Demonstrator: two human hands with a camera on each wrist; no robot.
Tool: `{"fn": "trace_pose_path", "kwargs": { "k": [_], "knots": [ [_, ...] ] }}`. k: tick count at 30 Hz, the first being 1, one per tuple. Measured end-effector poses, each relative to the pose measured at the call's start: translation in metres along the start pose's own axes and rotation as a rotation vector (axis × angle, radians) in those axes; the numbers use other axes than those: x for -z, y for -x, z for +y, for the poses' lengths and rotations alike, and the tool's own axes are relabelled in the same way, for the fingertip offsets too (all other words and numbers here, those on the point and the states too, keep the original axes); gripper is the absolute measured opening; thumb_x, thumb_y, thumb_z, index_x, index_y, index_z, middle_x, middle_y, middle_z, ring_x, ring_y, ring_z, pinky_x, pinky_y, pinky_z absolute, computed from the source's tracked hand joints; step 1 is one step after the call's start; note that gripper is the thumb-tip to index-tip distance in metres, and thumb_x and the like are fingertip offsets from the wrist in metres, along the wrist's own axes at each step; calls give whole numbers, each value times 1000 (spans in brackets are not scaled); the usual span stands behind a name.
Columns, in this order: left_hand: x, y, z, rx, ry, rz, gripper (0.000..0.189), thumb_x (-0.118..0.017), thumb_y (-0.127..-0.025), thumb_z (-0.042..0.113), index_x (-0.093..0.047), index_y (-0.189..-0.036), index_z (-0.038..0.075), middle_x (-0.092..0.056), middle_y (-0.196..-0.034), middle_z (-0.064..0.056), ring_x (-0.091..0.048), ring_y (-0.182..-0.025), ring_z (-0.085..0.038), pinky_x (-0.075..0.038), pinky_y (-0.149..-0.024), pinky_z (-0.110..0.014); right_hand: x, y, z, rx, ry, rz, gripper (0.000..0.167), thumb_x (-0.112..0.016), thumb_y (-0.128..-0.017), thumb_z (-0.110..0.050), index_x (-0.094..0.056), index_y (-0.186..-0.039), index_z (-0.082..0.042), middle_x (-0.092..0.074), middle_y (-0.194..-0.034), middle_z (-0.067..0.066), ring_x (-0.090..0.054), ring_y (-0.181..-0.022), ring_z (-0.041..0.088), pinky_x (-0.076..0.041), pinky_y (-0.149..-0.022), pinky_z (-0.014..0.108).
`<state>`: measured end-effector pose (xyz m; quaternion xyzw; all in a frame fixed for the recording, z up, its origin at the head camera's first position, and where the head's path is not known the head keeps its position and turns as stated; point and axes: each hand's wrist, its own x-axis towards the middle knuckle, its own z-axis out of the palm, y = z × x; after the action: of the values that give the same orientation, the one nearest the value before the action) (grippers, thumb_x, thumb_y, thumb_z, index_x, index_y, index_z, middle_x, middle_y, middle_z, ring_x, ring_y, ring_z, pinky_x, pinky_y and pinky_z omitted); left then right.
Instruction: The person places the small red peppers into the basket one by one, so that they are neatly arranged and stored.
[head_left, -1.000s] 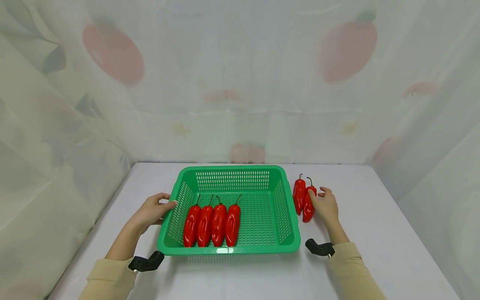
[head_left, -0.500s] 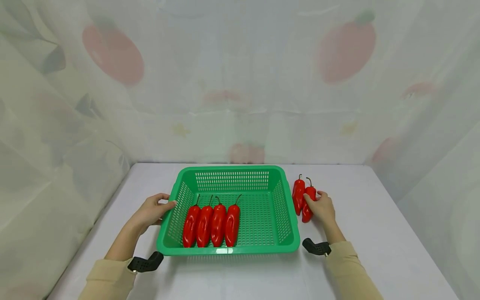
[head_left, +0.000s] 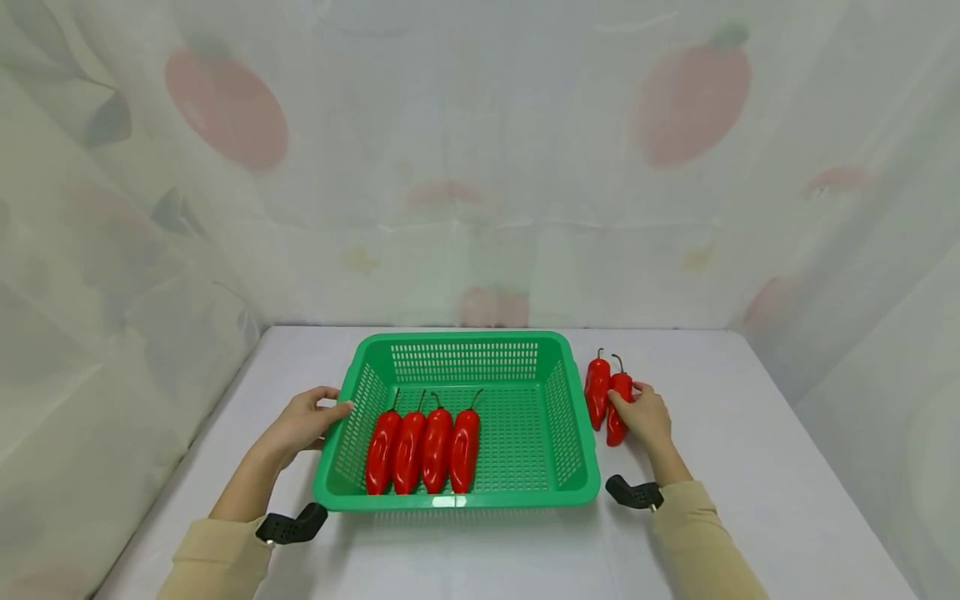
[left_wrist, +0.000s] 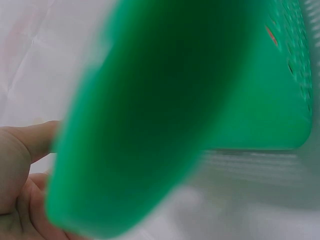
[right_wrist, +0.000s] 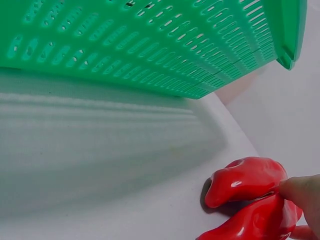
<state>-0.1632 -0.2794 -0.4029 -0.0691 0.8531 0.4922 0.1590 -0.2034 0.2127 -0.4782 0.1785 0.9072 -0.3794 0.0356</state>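
Observation:
A green plastic basket (head_left: 525,500) sits on the white table with several red chili peppers (head_left: 437,450) lying side by side in its left half, stems to the back. My left hand (head_left: 300,425) holds its left rim, thumb on top and fingers outside; in the left wrist view the blurred rim (left_wrist: 125,150) hides part of that hand. To the basket's right, my right hand (head_left: 648,418) pinches a red chili pepper (head_left: 617,432) between thumb and fingers on the table. Another red chili pepper (head_left: 597,390) lies close along its left side, by the basket wall.
White tabletop (head_left: 735,433) stretches to the right of my right hand and in front of the basket. A pale curtain (head_left: 480,208) with faded fruit prints hangs behind the table and at both sides. Each wrist wears a black device (head_left: 292,525).
My right hand has shifted slightly left, and its thumb has come round the left side of the right-hand chili pepper. My left hand and the basket stay almost where they were.

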Motion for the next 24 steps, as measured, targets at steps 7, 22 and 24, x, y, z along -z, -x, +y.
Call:
{"fn": "trace_pose_path", "kwargs": {
  "k": [7,22,24],
  "knots": [
    [0,-1,0,5,-16,7,53,-55,-92,32,-37,-128,-3,-65,-98,-17,-65,-74,-19,-56,-67,-38,1,-3,1,5,-1,1,64,-49,-89,-36,-35,-133,9,-51,-117,31,-51,-102,40,-47,-83,47],
    [-1,-2,-1,13,-29,16,49,-54,-92,31,-39,-126,-2,-65,-97,-16,-66,-74,-19,-56,-68,-38,6,-3,3,-34,-61,-25,64,-48,-90,-35,-32,-137,6,-47,-123,29,-49,-107,40,-50,-85,44],
    [-1,-2,-1,15,-27,13,49,-54,-92,31,-39,-126,-1,-65,-98,-16,-66,-74,-19,-56,-68,-38,7,-3,2,-26,-67,-21,64,-48,-90,-36,-32,-137,6,-47,-123,29,-49,-107,40,-50,-85,44]
  ]
}}
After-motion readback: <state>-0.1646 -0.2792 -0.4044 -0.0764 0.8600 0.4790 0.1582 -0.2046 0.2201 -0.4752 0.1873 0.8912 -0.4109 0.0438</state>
